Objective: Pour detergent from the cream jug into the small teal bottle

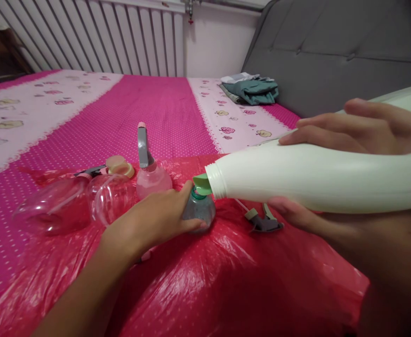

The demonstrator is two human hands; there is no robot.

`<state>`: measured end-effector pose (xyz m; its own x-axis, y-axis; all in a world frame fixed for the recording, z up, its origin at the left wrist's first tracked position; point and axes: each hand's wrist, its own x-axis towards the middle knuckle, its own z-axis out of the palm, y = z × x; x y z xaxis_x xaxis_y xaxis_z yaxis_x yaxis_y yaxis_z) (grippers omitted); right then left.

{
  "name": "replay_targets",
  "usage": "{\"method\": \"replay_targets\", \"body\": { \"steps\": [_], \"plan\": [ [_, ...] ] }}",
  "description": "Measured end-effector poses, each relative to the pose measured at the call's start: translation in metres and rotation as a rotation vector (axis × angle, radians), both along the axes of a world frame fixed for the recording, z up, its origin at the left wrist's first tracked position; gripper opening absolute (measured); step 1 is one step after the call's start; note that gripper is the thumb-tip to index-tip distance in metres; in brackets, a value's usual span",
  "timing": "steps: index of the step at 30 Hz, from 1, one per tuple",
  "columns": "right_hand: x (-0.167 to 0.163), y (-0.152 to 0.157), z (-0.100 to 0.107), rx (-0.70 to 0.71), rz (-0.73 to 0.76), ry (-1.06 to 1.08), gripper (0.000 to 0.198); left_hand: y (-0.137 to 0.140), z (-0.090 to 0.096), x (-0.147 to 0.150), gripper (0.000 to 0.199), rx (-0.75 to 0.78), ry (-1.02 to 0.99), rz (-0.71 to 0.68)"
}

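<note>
My left hand [163,208] is wrapped round a small clear spray bottle [201,211] with a green neck, standing on red plastic sheeting. My right hand [353,128] grips a large white jug [318,175] lying nearly level in the air, fingers over its top and thumb below. From the jug's mouth a green pouring spout [202,184] juts over the small bottle's neck. Whether liquid is running out cannot be made out. Behind the jug lies a detached grey spray head [267,221]. Left of my left hand stands a spray bottle of pink liquid [153,180] with a grey trigger.
A clear empty-looking bottle [54,206] lies on its side at the left, beside a rounded clear container [109,196] and pale lids [119,166]. Red plastic sheeting [205,290] covers the near bed. Folded clothes [251,89] lie by the grey headboard [332,51]; a radiator [128,40] stands behind.
</note>
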<state>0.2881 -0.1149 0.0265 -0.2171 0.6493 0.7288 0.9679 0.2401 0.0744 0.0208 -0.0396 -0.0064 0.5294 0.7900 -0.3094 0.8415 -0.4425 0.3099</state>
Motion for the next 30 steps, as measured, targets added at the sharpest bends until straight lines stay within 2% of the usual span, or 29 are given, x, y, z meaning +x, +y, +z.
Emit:
{"method": "replay_targets", "body": {
  "steps": [30],
  "plan": [
    [-0.001,0.0017,-0.002,0.003,0.027,0.052,0.074,-0.0014,0.0036,0.0003,0.063,-0.021,0.003,-0.016]
  ]
}}
